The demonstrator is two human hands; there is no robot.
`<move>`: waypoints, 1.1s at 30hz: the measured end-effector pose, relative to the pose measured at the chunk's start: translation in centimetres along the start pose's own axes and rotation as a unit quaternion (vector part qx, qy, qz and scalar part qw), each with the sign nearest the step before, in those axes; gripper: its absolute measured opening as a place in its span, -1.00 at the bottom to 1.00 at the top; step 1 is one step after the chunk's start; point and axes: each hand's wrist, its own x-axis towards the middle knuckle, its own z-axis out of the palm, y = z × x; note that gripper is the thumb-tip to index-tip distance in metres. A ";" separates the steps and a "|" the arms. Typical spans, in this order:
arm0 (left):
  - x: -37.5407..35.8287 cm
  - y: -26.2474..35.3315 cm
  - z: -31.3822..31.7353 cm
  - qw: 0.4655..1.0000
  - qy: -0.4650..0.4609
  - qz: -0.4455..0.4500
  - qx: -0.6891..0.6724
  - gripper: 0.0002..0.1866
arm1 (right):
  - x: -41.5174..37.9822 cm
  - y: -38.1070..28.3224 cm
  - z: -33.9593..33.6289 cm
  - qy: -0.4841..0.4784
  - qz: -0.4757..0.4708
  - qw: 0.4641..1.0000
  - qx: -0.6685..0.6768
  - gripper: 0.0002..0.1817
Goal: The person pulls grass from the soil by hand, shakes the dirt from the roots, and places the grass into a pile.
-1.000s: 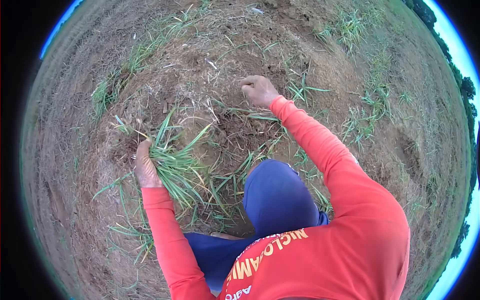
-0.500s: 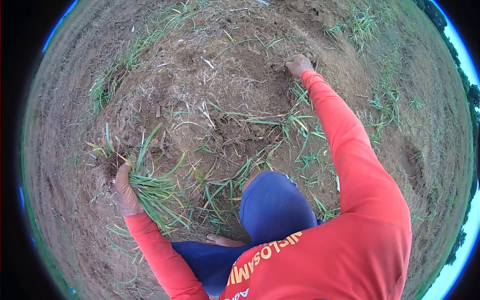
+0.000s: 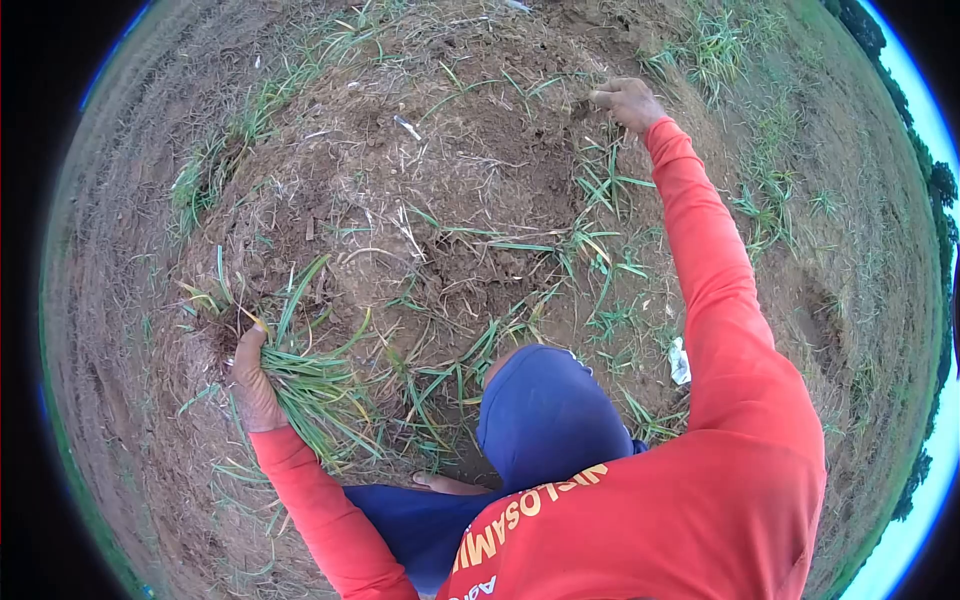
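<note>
My left hand (image 3: 254,385) is closed round a bunch of long green grass (image 3: 310,395). The blades fan out toward my knee, and a dark clump of roots and soil (image 3: 228,328) sticks out past the thumb. Farther out on the right, my right hand (image 3: 630,103) is just over the bare brown soil (image 3: 545,130), with its fingers drawn together. Whatever may be between those fingertips is too small to make out. Thin grass blades (image 3: 605,185) lie on the ground just below that hand.
My bent knee (image 3: 550,410) in blue trousers is in the lower middle, with a bare foot (image 3: 450,484) beside it. Loose grass (image 3: 440,385) and dry stalks (image 3: 408,235) litter the dirt. A white scrap (image 3: 679,361) lies by my right arm. Grass tufts (image 3: 715,50) grow at upper right.
My right hand has moved up and to the right, off the soil patch it was touching. The white scrap shows more beside my arm. My left hand keeps its hold on the grass.
</note>
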 end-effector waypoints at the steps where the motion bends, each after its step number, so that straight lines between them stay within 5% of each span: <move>1: -0.2 0.1 0.2 1.000 0.000 -0.002 -0.003 -0.81 | -0.2 -0.3 -0.2 -0.015 0.019 0.998 0.064 -0.58; 4: 0.0 0.1 0.0 1.000 0.009 0.004 0.002 -0.81 | -0.3 0.5 0.1 -0.069 0.057 0.924 0.371 -0.62; 6: -0.2 -0.1 -0.1 1.000 0.013 0.005 0.010 -0.81 | -0.4 2.0 1.6 -0.032 0.096 0.960 0.260 -0.67; 7: -0.4 0.0 0.0 1.000 0.011 0.006 0.011 -0.81 | -0.2 2.7 3.1 0.023 0.119 0.992 0.018 -0.68; 8: -0.5 0.3 0.0 1.000 0.012 0.009 0.012 -0.81 | 0.0 3.5 4.6 0.075 0.134 0.963 -0.223 -0.68; 11: -1.0 0.6 0.0 1.000 0.027 0.011 -0.003 -0.81 | -1.1 7.3 7.5 0.112 0.109 0.983 -0.097 -0.57; 14: -0.6 0.7 -0.3 1.000 0.009 0.013 -0.001 -0.80 | -2.2 10.4 10.8 -0.008 0.002 0.978 -0.207 -0.53; 19: -0.7 0.5 -0.5 1.000 0.017 -0.002 0.007 -0.81 | -5.5 5.6 10.5 -0.020 0.077 0.990 0.117 -0.44; 20: -0.7 0.6 -0.6 1.000 0.015 -0.012 -0.003 -0.81 | -4.1 8.2 12.5 0.008 0.022 0.985 0.173 -0.50; 21: -0.6 0.4 -0.6 0.999 0.000 -0.023 -0.022 -0.81 | -3.9 8.4 12.7 0.086 0.006 0.996 0.024 -0.58; 24: -0.2 -0.3 -0.8 0.999 -0.023 -0.010 -0.032 -0.77 | -4.1 7.4 12.5 0.142 0.120 0.981 0.055 -0.66; 26: 0.2 -0.5 -1.0 1.000 -0.016 0.001 -0.026 -0.77 | -4.1 9.0 14.3 0.200 0.000 0.980 0.008 -0.66; 29: 1.1 -0.3 -0.4 0.999 -0.018 -0.001 -0.034 -0.78 | -3.8 6.8 13.4 0.119 0.090 0.989 -0.011 -0.67; 33: 1.2 -0.2 1.3 0.999 -0.014 -0.018 -0.043 -0.79 | -4.0 6.7 13.4 0.127 0.117 0.984 -0.039 -0.68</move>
